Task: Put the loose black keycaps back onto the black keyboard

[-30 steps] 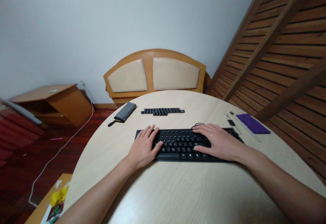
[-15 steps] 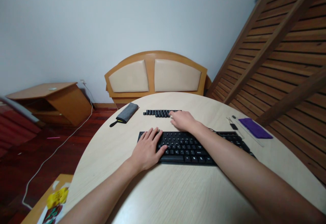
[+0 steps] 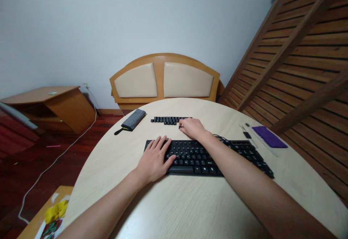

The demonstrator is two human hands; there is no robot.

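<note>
The right hand (image 3: 191, 128) reaches past the black plastic keyboard (image 3: 190, 155), thumb and index finger pinching a small black plastic keycap (image 3: 180, 127); whether that cap is raised or touches the tabletop is hard to tell. The left hand (image 3: 153, 161) grips nothing, its fingers spread over the keyboard's left end. The keyboard lies flat on the pale round wooden table (image 3: 190, 202), and just beyond it loose black keycaps (image 3: 170, 119) stand in close rows. The work looks partway along: the nearer keys appear capped, while the farther rows seem to show smaller, bare key posts. Which keys these are cannot be read. The left hand covers one end of the keyboard, the right forearm crosses its middle, and the right hand may mask the ends of the keycap rows. Behind the keyboard, a thin black cable (image 3: 220, 136) is partly hidden.
</note>
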